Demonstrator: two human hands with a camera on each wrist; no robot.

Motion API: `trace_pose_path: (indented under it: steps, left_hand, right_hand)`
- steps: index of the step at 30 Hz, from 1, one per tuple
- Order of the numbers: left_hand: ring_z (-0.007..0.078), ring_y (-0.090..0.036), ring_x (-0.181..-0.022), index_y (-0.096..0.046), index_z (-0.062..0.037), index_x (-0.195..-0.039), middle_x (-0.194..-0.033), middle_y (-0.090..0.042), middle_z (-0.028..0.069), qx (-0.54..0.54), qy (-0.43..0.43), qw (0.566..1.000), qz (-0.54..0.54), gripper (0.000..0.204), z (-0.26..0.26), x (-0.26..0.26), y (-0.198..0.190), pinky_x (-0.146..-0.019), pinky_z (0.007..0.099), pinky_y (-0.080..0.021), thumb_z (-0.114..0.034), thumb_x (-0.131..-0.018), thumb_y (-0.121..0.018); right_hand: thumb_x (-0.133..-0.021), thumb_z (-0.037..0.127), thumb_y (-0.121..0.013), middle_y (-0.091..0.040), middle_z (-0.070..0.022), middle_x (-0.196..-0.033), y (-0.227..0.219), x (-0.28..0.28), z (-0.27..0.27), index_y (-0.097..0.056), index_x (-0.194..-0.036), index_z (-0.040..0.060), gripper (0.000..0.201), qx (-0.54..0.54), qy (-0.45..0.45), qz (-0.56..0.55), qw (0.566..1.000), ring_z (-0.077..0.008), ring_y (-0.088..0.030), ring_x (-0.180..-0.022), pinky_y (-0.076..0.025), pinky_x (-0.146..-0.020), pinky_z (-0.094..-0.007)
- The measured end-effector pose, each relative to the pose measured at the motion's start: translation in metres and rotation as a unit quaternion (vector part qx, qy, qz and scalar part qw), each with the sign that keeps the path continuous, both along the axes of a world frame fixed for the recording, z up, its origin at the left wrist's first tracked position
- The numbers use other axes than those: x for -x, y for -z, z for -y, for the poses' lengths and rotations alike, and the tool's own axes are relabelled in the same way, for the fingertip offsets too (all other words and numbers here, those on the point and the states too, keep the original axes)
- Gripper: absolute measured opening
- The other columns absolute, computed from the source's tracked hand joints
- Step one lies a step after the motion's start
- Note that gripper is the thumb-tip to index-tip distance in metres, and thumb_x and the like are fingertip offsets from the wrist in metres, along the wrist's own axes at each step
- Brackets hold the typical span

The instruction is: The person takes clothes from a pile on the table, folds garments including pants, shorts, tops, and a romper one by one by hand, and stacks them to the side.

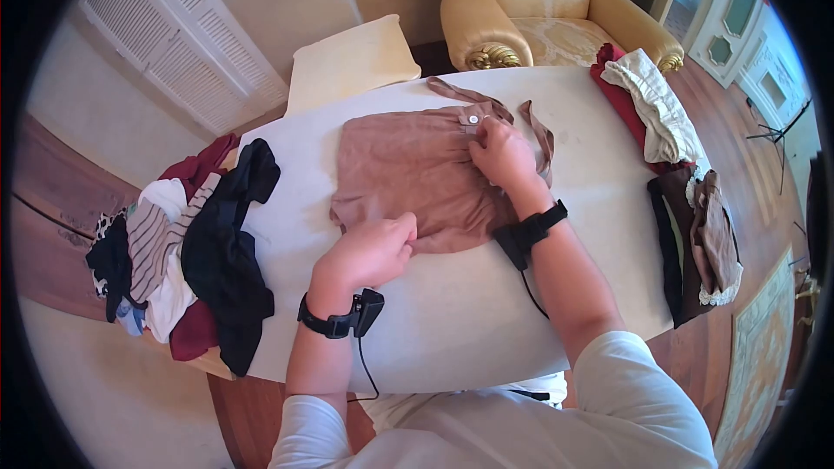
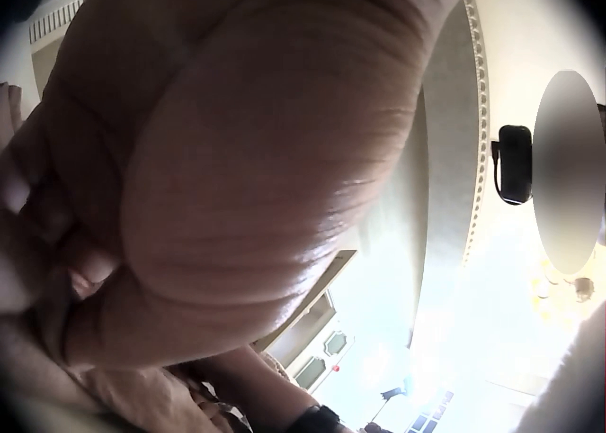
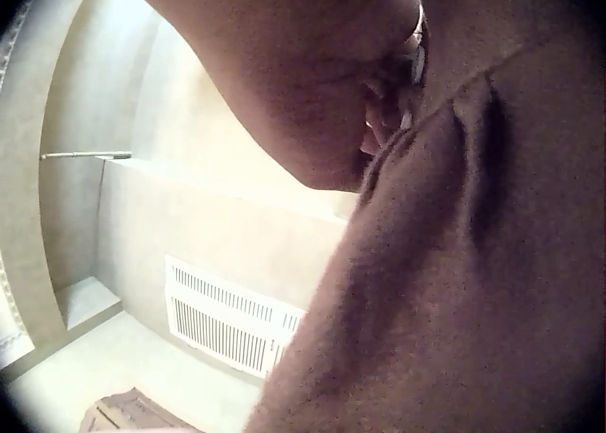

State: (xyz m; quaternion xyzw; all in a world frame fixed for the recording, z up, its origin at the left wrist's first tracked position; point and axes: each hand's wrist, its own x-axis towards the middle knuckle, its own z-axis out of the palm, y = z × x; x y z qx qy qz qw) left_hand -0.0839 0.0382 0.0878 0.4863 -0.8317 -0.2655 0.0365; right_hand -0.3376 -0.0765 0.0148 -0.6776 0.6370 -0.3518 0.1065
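A brown cloth garment (image 1: 395,161) lies spread on the white table, with gathers below its waistband and a pale button (image 1: 473,120) at the top right. Two thin fabric ties (image 1: 540,132) trail from that end. My right hand (image 1: 506,156) pinches the waistband beside the button; in the right wrist view, the garment's gathered cloth (image 3: 454,262) hangs in folds beneath my fingers. At the lower edge, my left hand (image 1: 369,247) pinches the hem between curled fingers and thumb. The left wrist view is mostly filled by my left palm (image 2: 256,168).
A heap of clothes, with a black garment (image 1: 228,252) and a striped one (image 1: 161,243), lies along the table's (image 1: 417,321) left end. Red and cream clothes (image 1: 656,104) and a brown pile (image 1: 708,234) lie at the right. A gold armchair (image 1: 486,22) stands behind.
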Motion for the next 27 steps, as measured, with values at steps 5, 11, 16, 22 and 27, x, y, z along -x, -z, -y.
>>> trace_pose_path:
  steps: [5,11,16,22,27]
  left_hand:
    - [0.0376,-0.066,-0.08,-0.057,-0.0026,-0.1,-0.084,-0.067,0.0178,0.012,-0.042,0.999,-0.022,0.016,0.008,-0.013,0.001,-0.074,0.0426,-0.052,-0.016,-0.094,-0.064]
    - [0.0315,-0.068,-0.081,-0.059,-0.0021,-0.104,-0.088,-0.07,0.0147,-0.011,-0.006,0.999,-0.047,0.028,0.009,-0.035,-0.025,-0.074,0.0392,-0.053,-0.014,-0.085,-0.076]
    - [0.0207,-0.064,-0.072,-0.063,-0.0021,-0.093,-0.081,-0.067,0.0099,-0.048,-0.096,0.992,-0.07,0.019,0.017,-0.06,-0.029,-0.069,0.034,-0.051,-0.007,-0.081,-0.077]
    - [0.0104,-0.055,-0.075,-0.061,-0.0014,-0.098,-0.08,-0.062,0.0037,0.002,-0.111,0.981,-0.158,0.009,0.016,-0.059,-0.037,-0.069,0.0283,-0.047,-0.005,-0.092,-0.067]
    - [0.0182,-0.054,-0.073,-0.057,-0.0006,-0.101,-0.08,-0.06,0.0097,0.087,-0.169,0.949,-0.251,0.014,0.024,-0.042,-0.026,-0.07,0.0327,-0.047,-0.014,-0.102,-0.058]
  right_hand:
    - [-0.081,0.021,-0.074,-0.072,-0.015,-0.083,0.003,0.003,0.002,-0.069,-0.093,0.0046,0.021,0.001,0.005,-0.009,1.0,-0.034,-0.071,-0.084,-0.056,-0.076,-0.0449]
    - [-0.081,0.021,-0.074,-0.072,-0.0143,-0.082,0.004,0.004,0.005,-0.069,-0.093,0.0047,0.021,0.008,-0.003,-0.012,1.0,-0.0338,-0.071,-0.083,-0.056,-0.075,-0.0448]
    - [-0.081,0.021,-0.073,-0.072,-0.0144,-0.083,0.005,0.007,0.006,-0.068,-0.092,0.0043,0.021,0.008,-0.014,-0.006,1.0,-0.0342,-0.07,-0.081,-0.056,-0.074,-0.0456]
    - [-0.081,0.025,-0.078,-0.073,-0.0163,-0.089,-0.028,-0.01,-0.009,-0.071,-0.102,0.0025,0.032,0.044,-0.076,0.0,0.996,-0.0317,-0.072,-0.086,-0.057,-0.076,-0.0399]
    - [-0.075,0.026,-0.085,-0.072,-0.023,-0.096,-0.092,-0.043,-0.059,-0.069,-0.112,-0.0008,0.049,-0.118,-0.365,0.094,0.919,-0.0334,-0.071,-0.094,-0.055,-0.081,-0.039]
